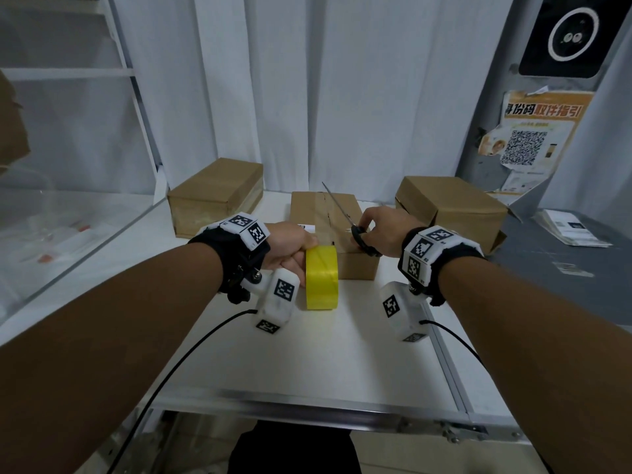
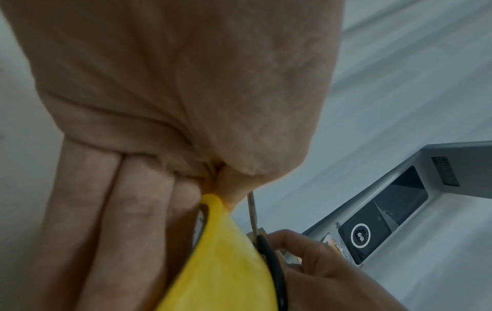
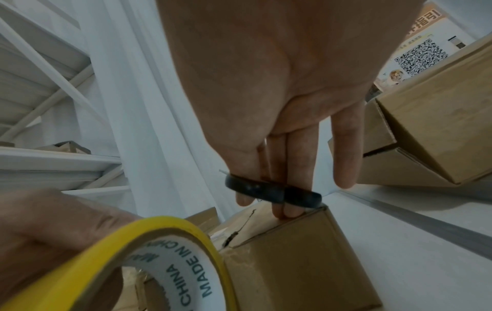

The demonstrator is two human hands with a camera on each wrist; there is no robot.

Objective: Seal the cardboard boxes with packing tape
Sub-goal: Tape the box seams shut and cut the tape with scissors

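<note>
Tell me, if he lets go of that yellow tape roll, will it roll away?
Probably it could. The yellow tape roll stands on its round edge on the white table, steadied only by the left hand, so a nudge might roll it or tip it flat. It looks stiff, with a cardboard core, so squeezing likely won't bend it.

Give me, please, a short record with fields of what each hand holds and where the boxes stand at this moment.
Left hand: grips the yellow tape roll, held on edge at the near end of the middle box
Right hand: holds the scissors by the black handles, blades pointing away over the middle box
Middle box: flaps closed, a seam running along its top
Left box: on the table, apart from the hands
Right box: on the table, a side flap open
</note>
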